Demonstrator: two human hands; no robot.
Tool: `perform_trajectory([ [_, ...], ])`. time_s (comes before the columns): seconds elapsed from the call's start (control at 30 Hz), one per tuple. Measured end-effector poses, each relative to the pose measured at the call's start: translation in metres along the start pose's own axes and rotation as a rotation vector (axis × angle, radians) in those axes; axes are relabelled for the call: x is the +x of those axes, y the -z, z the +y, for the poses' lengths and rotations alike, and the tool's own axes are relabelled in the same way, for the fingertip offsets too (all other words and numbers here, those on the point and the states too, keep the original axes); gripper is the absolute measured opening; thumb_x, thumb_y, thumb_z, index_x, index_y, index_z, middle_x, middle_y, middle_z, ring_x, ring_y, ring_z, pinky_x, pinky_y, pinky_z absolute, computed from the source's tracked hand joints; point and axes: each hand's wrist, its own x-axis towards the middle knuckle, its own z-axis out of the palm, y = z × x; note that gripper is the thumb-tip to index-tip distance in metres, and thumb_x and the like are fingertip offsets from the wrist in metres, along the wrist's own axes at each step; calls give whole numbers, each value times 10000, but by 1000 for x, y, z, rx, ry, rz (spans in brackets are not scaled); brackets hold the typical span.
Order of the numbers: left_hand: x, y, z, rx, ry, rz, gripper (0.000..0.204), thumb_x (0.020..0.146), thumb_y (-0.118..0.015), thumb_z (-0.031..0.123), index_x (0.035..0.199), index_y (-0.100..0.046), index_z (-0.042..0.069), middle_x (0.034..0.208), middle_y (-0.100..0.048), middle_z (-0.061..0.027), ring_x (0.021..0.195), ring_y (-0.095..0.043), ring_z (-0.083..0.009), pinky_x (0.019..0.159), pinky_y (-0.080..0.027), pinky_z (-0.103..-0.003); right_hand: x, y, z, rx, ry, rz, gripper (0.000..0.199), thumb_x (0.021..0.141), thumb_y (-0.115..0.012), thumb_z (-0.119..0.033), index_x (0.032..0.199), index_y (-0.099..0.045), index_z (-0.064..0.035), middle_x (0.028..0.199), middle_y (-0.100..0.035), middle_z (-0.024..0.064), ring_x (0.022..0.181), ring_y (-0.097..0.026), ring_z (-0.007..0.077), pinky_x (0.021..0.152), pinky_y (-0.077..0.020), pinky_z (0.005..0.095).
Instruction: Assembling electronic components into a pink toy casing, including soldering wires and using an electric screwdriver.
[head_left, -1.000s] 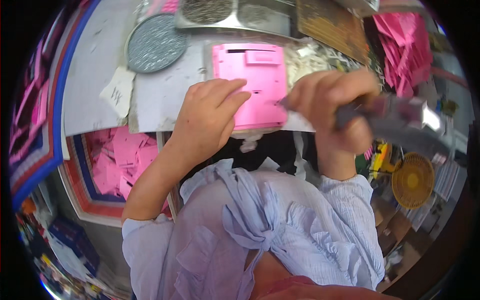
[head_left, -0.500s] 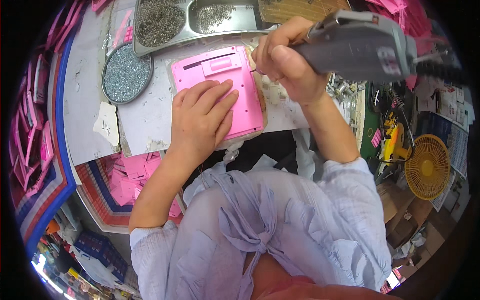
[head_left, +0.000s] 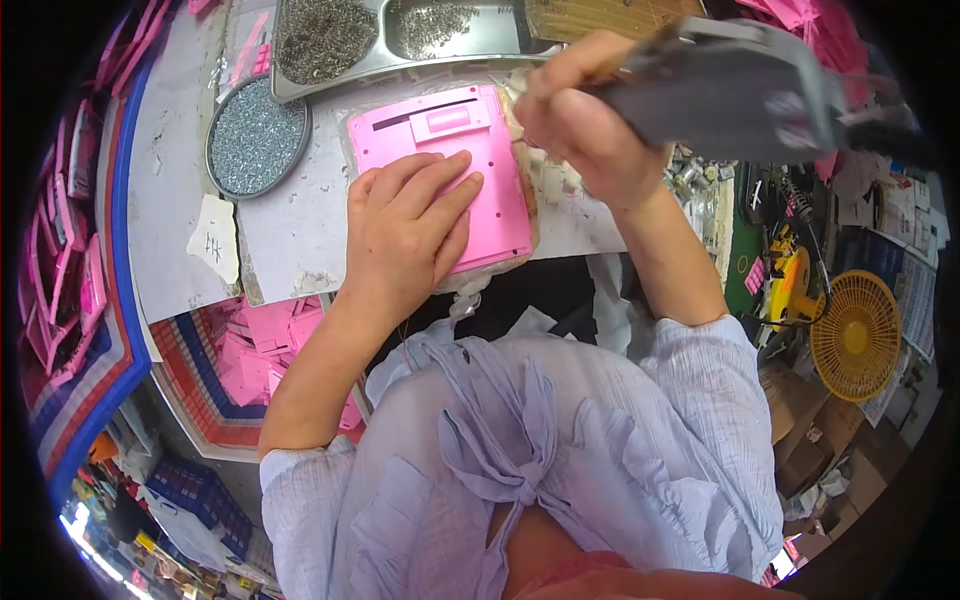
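A pink plastic casing (head_left: 492,225) with a long slot and small screw holes lies flat on a plastic-wrapped pad on the workbench. My left hand (head_left: 405,225) rests palm down on its left part, fingers stretched out. Beyond the casing's upper right edge, my right hand (head_left: 595,140) grips a dark grey electric screwdriver (head_left: 720,95). The tool lies nearly sideways, its body pointing right and its bit end toward the casing. Motion blurs the tool, and I cannot tell whether the bit touches the casing.
A round dish (head_left: 208,165) of small silvery screws stands left of the casing. Behind it is a divided metal tray (head_left: 430,68) with small metal parts. Pink pieces (head_left: 245,365) fill a bin below the bench's left side. At right are loose metal parts (head_left: 690,175) and a yellow fan (head_left: 855,335).
The screwdriver and my right hand have shifted slightly, and the bit end has drawn away from the casing's right edge. The casing and my left hand have moved slightly right.
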Motion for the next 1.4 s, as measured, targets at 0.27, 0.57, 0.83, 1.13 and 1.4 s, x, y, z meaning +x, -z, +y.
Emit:
perform_trajectory([
  [0.27, 3, -2, -3, -94, -1, 28, 368, 830, -735, 135, 1198, -731, 124, 1265, -681, -38, 1192, -588, -269, 1037, -391, -440, -41, -20, -40, -290, -124, 15, 203, 946, -663, -191, 1030, -565, -35, 659, -504, 37, 551, -462, 134, 565, -432, 332],
  [0.57, 42, 34, -53, 138, -68, 259, 391, 786, -814, 157, 1132, -662, 54, 1370, -589, -181, 1222, -588, -371, 1067, -447, -465, 16, -27, -90, -46, 105, -82, 313, 972, -580, -303, 1134, -537, -38, 617, -442, -25, 559, -427, 132, 573, -373, 335],
  [0.83, -378, 40, -141, 150, 1365, 945, 405, 1021, -641, 331, 1074, -584, -66, 1081, -599, -176, 970, -567, -246, 852, -487, -395, 28, 13, -87, -16, -48, 105, 259, 1000, -563, -227, 1164, -538, -28, 657, -435, -28, 564, -413, 96, 609, -353, 290],
  [1.13, -382, 28, -174, 759, 1586, 884, 689, 923, -739, 326, 1386, -491, -119, 1452, -448, -351, 1335, -458, -456, 1093, -386, -526, 56, 16, -60, -97, -43, 235, 231, 985, -609, -157, 1140, -533, -3, 691, -427, -9, 576, -405, 77, 525, -331, 237],
  [1.4, 25, 257, -290, 456, 242, 997, 187, 909, -722, 150, 994, -656, -2, 942, -642, -148, 928, -617, -338, 843, -487, -450, 48, 22, -64, -171, -56, 264, 338, 949, -670, -216, 1150, -505, 0, 703, -450, -3, 583, -416, 78, 520, -345, 242],
])
